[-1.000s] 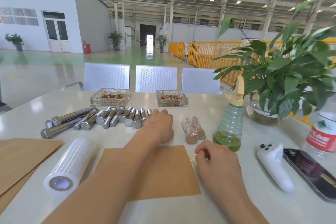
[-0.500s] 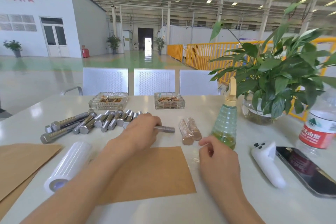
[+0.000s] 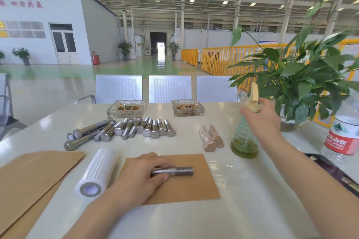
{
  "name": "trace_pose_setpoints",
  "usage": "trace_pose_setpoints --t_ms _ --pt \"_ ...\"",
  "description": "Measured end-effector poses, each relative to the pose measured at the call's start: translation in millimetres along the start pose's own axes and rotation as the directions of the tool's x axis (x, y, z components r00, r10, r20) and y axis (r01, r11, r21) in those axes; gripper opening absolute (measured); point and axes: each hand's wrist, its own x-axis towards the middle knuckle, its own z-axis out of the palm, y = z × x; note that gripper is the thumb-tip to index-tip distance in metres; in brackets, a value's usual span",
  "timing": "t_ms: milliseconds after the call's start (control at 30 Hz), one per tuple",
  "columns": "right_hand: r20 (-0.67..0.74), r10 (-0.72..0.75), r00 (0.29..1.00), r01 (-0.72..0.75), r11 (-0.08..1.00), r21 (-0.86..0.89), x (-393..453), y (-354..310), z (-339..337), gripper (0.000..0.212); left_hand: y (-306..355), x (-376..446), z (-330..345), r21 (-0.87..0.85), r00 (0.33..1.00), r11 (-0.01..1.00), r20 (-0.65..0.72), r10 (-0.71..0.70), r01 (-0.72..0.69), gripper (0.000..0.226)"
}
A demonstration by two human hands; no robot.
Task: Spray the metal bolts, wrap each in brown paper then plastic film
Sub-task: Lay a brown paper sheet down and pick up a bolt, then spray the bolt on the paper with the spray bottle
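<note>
We note the left hand (image 3: pixel 144 177) grasping a metal bolt (image 3: pixel 175 171) by its head end, the bolt lying flat on a brown paper sheet (image 3: pixel 186 184) on the white worktop (image 3: pixel 242 209), threaded end pointing right. The right hand (image 3: pixel 261 117) is curled around the neck of the spray bottle (image 3: pixel 245 139), which stands upright right of the sheet. We record a pile of unwrapped bolts (image 3: pixel 124 130) at the far left, two wrapped bolts (image 3: pixel 210 137) just left of the bottle, a plastic film roll (image 3: pixel 96 174) beside the sheet, and further brown paper (image 3: pixel 33 176) at the left edge. Clear film (image 3: pixel 221 170) lies along the sheet's right side
</note>
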Motion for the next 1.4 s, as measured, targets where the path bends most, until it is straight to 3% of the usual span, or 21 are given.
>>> trace_pose_setpoints --t_ms 333,433,500,600,700,800,933,1067,1267,1400 --pt "0.125 -0.043 0.991 0.048 0.998 -0.043 -32 -22 -34 0.018 -4 0 -3 -0.016 0.998 0.998 -0.012 -0.062 0.062 0.022" --pt "0.338 -0.039 0.94 0.018 0.998 0.067 -79 -46 -40 0.015 -1 2 -5 -0.097 0.992 0.991 -0.078 -0.102 0.095 0.024" --pt "0.533 0.001 0.846 -0.05 0.996 0.076 -117 -58 -39 0.01 0 3 -5 -0.153 0.979 0.981 -0.146 -0.144 0.121 0.032" --pt "0.673 0.088 0.735 -0.134 0.991 0.017 -169 -67 -35 0.018 0 1 -7 -0.116 0.952 0.981 -0.246 -0.179 0.154 0.034" --pt "0.746 0.086 0.66 -0.095 0.995 -0.031 -209 -71 -34 0.025 0 -4 -8 -0.042 0.953 0.987 -0.257 -0.161 0.155 0.031" --pt "0.764 0.1 0.637 -0.073 0.995 -0.07 -228 -73 -30 0.021 3 -6 -8 -0.03 0.955 0.987 -0.248 -0.162 0.16 0.03" --pt "0.739 0.177 0.65 -0.147 0.983 -0.106 -233 -73 -23 0.029 2 -7 -8 -0.022 0.955 0.982 -0.23 -0.186 0.186 0.033" --pt "0.752 0.214 0.624 -0.174 0.976 -0.133 -233 -80 -14 0.016 2 -7 -7 -0.01 0.952 0.981 -0.239 -0.189 0.192 0.032" --pt "0.783 0.307 0.541 -0.249 0.948 -0.199 -233 -86 4 0.06 -2 -5 -6 -0.017 0.958 0.987 -0.239 -0.158 0.159 0.03" --pt "0.784 0.318 0.533 -0.258 0.944 -0.207 -229 -87 9 0.064 -4 -3 -6 -0.039 0.961 0.987 -0.228 -0.158 0.153 0.03"
